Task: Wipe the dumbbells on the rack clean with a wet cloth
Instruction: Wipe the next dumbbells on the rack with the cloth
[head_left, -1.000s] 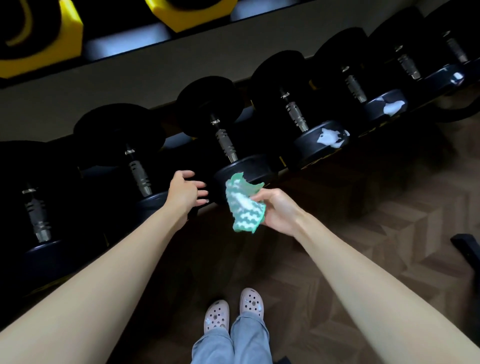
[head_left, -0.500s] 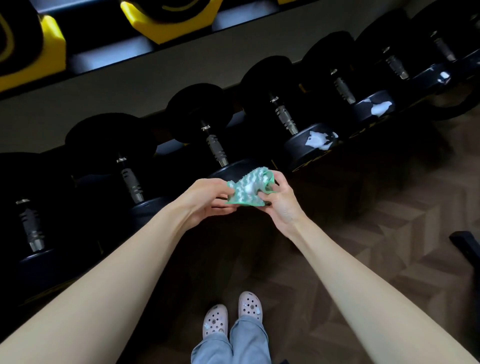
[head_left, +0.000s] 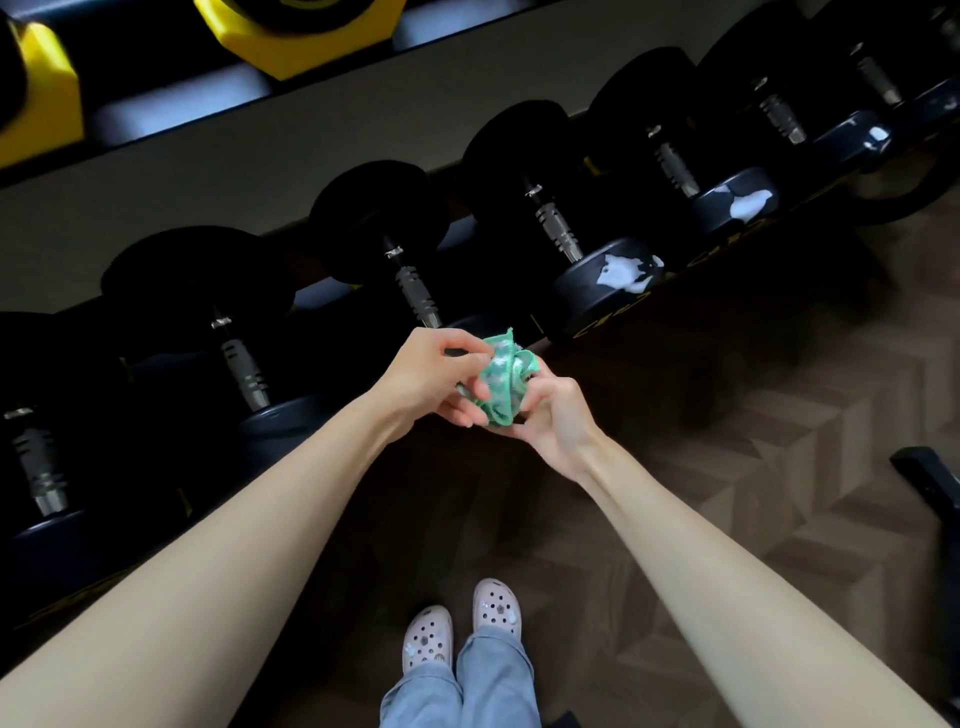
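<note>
The green cloth (head_left: 501, 382) is now bunched into a tight wad, held in the air just in front of the rack's near rail (head_left: 675, 306) and touching no dumbbell. A second ago it hung loose from the right hand (head_left: 558, 423) alone; the left hand (head_left: 428, 379) has since come across from the rack. Both hands are together on it, the left pinching its upper folds and the right cupping it from below with curled fingers.

This looks like regathering the cloth for a fresh face, so wiping is paused. The dumbbell behind the hands (head_left: 415, 296) shows no white marks, while white foamy patches remain on the foam-marked dumbbell (head_left: 621, 275) to the right and its farther neighbour (head_left: 743, 200), which probably come next. Below are the wood floor (head_left: 753, 467) and pale clogs (head_left: 462, 629).
</note>
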